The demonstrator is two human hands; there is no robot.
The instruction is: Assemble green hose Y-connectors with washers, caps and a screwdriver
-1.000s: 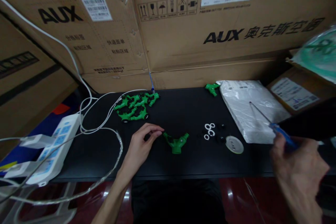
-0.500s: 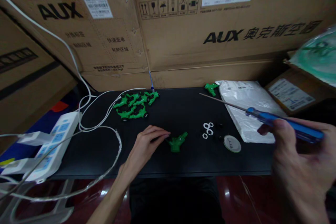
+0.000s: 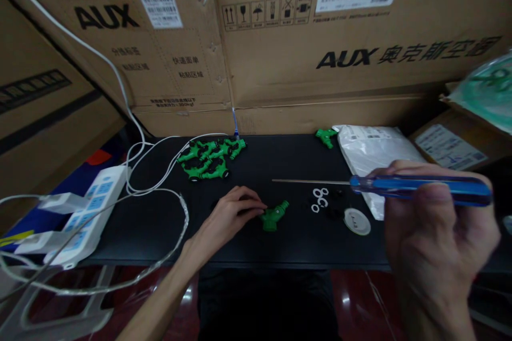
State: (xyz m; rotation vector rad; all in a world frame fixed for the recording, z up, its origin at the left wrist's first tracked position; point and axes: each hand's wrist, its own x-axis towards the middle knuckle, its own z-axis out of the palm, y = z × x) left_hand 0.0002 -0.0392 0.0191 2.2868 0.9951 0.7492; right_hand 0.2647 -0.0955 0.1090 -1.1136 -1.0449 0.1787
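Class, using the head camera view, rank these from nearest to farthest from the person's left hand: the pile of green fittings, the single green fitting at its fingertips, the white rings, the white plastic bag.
From the left hand:
1. Single green fitting, at its fingertips, to the right.
2. Pile of green fittings, behind it, toward the boxes.
3. White rings, farther right.
4. White plastic bag, far right, at the back.

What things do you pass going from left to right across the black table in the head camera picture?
White power strip → white cable → pile of green fittings → left hand → green fitting → white rings → round lid → right hand, gripping a blue screwdriver.
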